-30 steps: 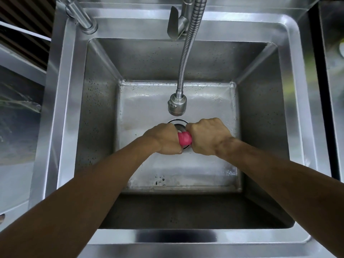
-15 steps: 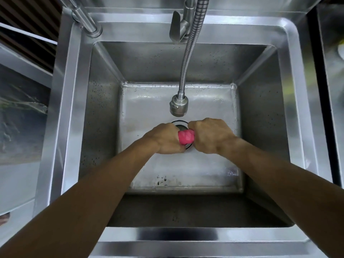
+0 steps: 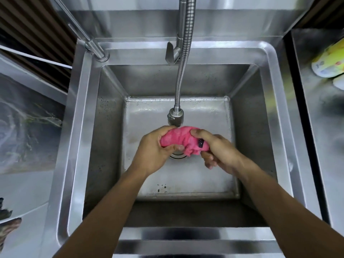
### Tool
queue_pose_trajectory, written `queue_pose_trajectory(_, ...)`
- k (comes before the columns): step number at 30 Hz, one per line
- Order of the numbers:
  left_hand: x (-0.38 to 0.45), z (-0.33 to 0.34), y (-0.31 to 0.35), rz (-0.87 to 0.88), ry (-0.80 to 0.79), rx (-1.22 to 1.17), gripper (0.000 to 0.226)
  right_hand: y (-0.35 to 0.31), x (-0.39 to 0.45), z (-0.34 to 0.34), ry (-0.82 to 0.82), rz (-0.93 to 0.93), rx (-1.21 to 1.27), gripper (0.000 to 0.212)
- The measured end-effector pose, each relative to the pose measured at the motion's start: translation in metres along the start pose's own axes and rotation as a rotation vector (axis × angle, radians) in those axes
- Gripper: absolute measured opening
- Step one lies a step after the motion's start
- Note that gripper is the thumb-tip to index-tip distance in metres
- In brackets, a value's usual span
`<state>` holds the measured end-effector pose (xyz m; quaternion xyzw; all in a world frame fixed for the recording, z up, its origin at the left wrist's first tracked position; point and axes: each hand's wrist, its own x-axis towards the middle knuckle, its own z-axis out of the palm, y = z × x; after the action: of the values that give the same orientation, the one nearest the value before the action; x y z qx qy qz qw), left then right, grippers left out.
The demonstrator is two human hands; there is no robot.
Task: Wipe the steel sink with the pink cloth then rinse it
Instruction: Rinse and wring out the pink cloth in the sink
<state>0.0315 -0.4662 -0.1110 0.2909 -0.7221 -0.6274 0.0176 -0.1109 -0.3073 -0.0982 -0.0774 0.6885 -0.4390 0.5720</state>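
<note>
The pink cloth [image 3: 181, 141] is bunched between both hands over the drain of the steel sink [image 3: 264, 116]. My left hand [image 3: 155, 148] grips its left end with the thumb underneath. My right hand [image 3: 217, 148] pinches its right end with thumb and index finger, the other fingers curled loosely below. A small dark tag shows on the cloth near my right thumb. The flexible faucet head [image 3: 176, 118] hangs just above the cloth. No water stream is visible.
The drain [image 3: 177, 155] is partly hidden under the cloth. A faucet lever [image 3: 173, 53] and a second tap [image 3: 95, 48] stand on the back rim. A yellow-and-white item [image 3: 329, 62] lies on the steel counter at right. Dark specks dot the basin's front floor.
Both fists were clenched tight around the cloth with only a small pink bit showing. Now the hands have loosened and turned, and more of the cloth is exposed between them.
</note>
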Motion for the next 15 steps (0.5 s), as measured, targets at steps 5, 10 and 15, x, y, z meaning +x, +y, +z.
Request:
queue_pose_trajectory(5,-0.017,-0.011,0.003,-0.302,-0.197,-0.108,0.050,0.020,-0.013,-0.002,-0.163,-0.047,0.149,0.051)
queue_pose_trajectory(10,-0.029,-0.011,0.024,-0.337,-0.247,-0.024,0.035,0.024,-0.037,0.012,0.069,-0.265,-0.079,0.083)
queue_pose_trajectory(15,-0.033,-0.015,0.043,-0.302,-0.336,-0.001,0.036,0.017,-0.052,0.017,0.125,-0.419,-0.169,0.114)
